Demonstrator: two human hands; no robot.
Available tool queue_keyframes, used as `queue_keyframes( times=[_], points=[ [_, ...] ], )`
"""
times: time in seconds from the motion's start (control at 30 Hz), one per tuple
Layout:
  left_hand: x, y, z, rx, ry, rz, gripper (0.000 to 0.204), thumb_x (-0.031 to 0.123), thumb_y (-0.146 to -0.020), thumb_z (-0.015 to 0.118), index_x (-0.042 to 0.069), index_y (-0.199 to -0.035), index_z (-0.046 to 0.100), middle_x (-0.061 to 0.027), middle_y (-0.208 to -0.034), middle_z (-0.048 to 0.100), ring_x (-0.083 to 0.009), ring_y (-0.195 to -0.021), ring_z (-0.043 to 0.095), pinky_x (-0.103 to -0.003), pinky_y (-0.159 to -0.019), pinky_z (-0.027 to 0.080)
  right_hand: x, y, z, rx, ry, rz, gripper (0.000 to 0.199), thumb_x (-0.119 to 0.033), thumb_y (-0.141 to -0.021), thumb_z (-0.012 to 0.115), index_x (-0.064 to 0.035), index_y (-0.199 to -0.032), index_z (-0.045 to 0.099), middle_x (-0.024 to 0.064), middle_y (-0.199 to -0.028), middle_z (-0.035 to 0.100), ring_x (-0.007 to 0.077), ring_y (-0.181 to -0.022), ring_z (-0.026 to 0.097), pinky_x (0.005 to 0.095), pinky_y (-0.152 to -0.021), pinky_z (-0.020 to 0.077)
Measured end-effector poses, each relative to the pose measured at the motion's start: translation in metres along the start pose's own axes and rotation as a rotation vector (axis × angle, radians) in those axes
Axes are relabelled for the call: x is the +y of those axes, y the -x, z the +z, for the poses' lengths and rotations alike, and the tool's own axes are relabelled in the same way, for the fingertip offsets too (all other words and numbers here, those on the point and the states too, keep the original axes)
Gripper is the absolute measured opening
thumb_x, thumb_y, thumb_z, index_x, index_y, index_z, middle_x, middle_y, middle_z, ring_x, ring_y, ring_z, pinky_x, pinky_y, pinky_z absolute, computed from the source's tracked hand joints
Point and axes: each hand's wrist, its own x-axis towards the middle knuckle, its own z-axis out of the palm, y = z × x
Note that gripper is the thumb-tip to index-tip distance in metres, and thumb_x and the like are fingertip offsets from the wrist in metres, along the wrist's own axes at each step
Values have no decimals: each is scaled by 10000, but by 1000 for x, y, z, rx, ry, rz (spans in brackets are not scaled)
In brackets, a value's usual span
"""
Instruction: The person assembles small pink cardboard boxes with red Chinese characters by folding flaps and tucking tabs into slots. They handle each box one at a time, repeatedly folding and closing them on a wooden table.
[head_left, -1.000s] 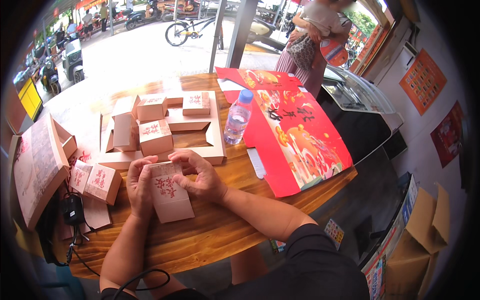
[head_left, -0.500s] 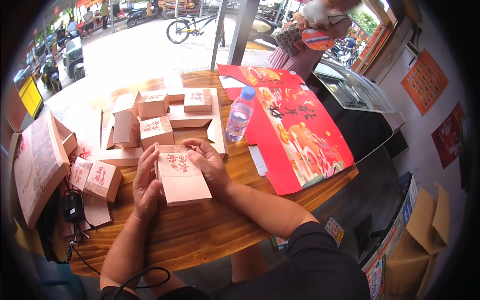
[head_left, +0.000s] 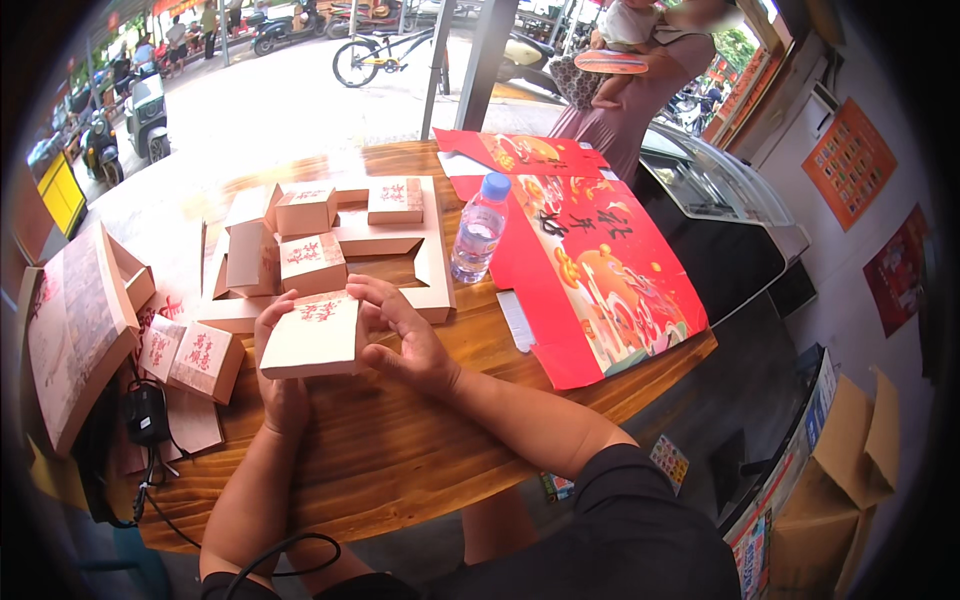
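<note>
A small pink cardboard box (head_left: 315, 337) with red lettering is between my two hands above the near part of the table. My left hand (head_left: 283, 395) supports its left side and underside, the palm partly hidden by the box. Curled at the right end, my right hand (head_left: 410, 345) has its fingers on the far corner and its thumb by the near one. Just beyond, a shallow cardboard tray frame (head_left: 437, 250) holds several similar boxes, one of them a lettered box (head_left: 313, 262) close to my fingers. To the left, two more small boxes (head_left: 207, 362) stand together.
A large pink carton (head_left: 80, 330) stands at the left edge near a black adapter (head_left: 146, 415) with cables. Right of the frame are a water bottle (head_left: 481, 230) and a flat red printed carton (head_left: 610, 270). A person carrying a child (head_left: 630, 90) stands beyond the table.
The box in my hands has turned and shifted left; its long plain front part no longer extends toward me. My right fingers have opened out somewhat. The person beyond the table has moved slightly right.
</note>
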Motion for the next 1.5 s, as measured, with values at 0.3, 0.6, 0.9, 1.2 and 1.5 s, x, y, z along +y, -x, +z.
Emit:
queue_keyframes(
  times=[0.3, 0.6, 0.9, 1.2, 1.5],
  points=[
    [1, 3, -4, -124, 77, -147, 395, 339, -974, 564, 12, -1194, 541, -94, -1258, 553, -165, -1162, 508, -311, -1022, 378, 10, 3, 4, 103, 6, 62, 282, -231, -922, 688, -46, -1105, 578, 49, -1055, 612, 103, -957, 576, 273, -845, 483],
    [1, 2, -7, -106, 80, -92, 228, 178, -984, 583, 36, -1162, 586, -81, -1173, 621, -138, -1084, 566, -286, -963, 431, 12, 1, 7, 178, 24, -1, 150, -145, -944, 650, -52, -1058, 620, 27, -973, 610, 80, -851, 569, 240, -739, 478],
    [3, -3, -7, -169, 90, -62, 318, 202, -909, 710, 42, -1152, 582, -107, -1234, 608, -164, -1118, 563, -312, -988, 432, 7, -2, 5, 205, 75, -82, 114, -77, -955, 606, -38, -1055, 644, 69, -1032, 611, 134, -919, 578, 263, -766, 479],
    [1, -2, -5, -121, 121, -136, 418, 207, -871, 756, 34, -1199, 563, -114, -1267, 586, -192, -1172, 542, -334, -1034, 415, 3, -1, 5, 208, -24, -39, 226, -206, -970, 611, -33, -1114, 632, 109, -1134, 590, 190, -1043, 567, 299, -906, 463],
    [-8, -3, -8, -154, 101, -75, 540, 273, -824, 806, 29, -1229, 547, -115, -1275, 575, -191, -1182, 532, -325, -1035, 402, 3, 0, 4, 117, 84, -89, 264, -94, -877, 668, -52, -1127, 595, 125, -1231, 536, 213, -1147, 534, 334, -976, 442]
  ],
)
